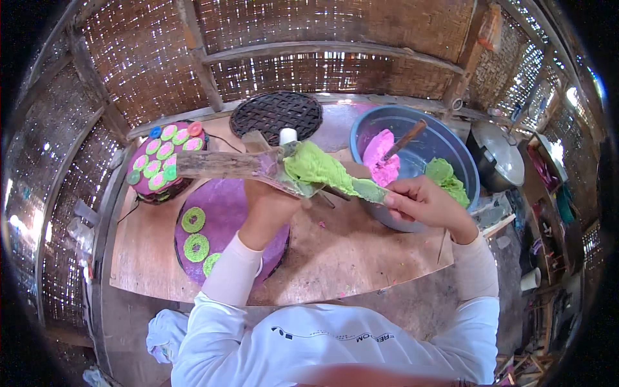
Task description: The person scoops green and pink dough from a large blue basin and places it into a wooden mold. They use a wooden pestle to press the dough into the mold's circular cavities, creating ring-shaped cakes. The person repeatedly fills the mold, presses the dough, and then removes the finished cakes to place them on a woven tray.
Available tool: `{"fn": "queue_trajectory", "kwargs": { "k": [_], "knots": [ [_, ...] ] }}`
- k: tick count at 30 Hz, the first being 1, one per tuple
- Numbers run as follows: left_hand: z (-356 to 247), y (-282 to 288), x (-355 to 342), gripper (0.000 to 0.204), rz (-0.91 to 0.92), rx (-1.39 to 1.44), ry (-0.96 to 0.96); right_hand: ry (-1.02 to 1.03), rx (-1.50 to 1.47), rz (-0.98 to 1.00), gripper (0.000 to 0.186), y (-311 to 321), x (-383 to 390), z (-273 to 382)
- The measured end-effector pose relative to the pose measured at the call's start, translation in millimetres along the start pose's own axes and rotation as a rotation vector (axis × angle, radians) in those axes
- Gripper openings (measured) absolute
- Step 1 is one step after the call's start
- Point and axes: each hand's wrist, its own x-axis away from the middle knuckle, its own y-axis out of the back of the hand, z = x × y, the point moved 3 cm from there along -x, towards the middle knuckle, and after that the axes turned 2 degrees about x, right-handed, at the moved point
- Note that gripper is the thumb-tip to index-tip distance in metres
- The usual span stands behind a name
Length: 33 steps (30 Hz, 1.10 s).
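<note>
My left hand (pixel 267 209) is closed around a wooden tool (pixel 222 165) with a long flat handle, held above the table. Soft bright green dough (pixel 319 168) is heaped on its right end. In my right hand (pixel 419 203), thumb and fingers pinch a flat, thin, green-smeared scraper (pixel 369 191), whose tip meets the dough. Beneath my left forearm lies a round purple sheet (pixel 225 216) bearing a few green dough rings (pixel 196 247). The blue basin (pixel 474 184) beyond my right hand contains pink dough (pixel 380 157), a wooden stick (pixel 407 137) standing in it, and more green dough (pixel 445 179).
A stack of round trays (pixel 164 158) with green and pink rings stands at the table's left. Behind are a black lattice disc (pixel 276 115) and a white cylinder (pixel 287 135). A lidded metal pot (pixel 500 151) sits right of the basin, near cluttered shelves (pixel 548 213). Woven walls enclose the space.
</note>
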Motion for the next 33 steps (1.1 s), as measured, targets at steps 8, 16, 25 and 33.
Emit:
{"fn": "queue_trajectory", "kwargs": {
  "k": [8, 16, 25, 33],
  "knots": [
    [-31.8, 45.3, -0.7, 0.049, -0.046, -0.584, -0.28, 0.407, 1.235, -0.353, 0.016, -44.3, -39.7, 76.8],
    [-13.4, 61.7, 2.3, 0.05, -0.013, -0.677, -0.249, 0.694, 1.409, -0.429, 0.023, -76.8, -33.2, 68.2],
    [-8.2, 69.6, 11.4, 0.034, -0.241, -0.809, -0.427, 0.601, 1.233, -0.669, 0.014, -42.2, -13.2, 76.9],
    [-15.8, 57.4, 7.5, 0.026, -0.152, -0.845, -0.313, 0.67, 1.355, -0.437, 0.012, -70.8, -46.5, 84.9]
  ]
}}
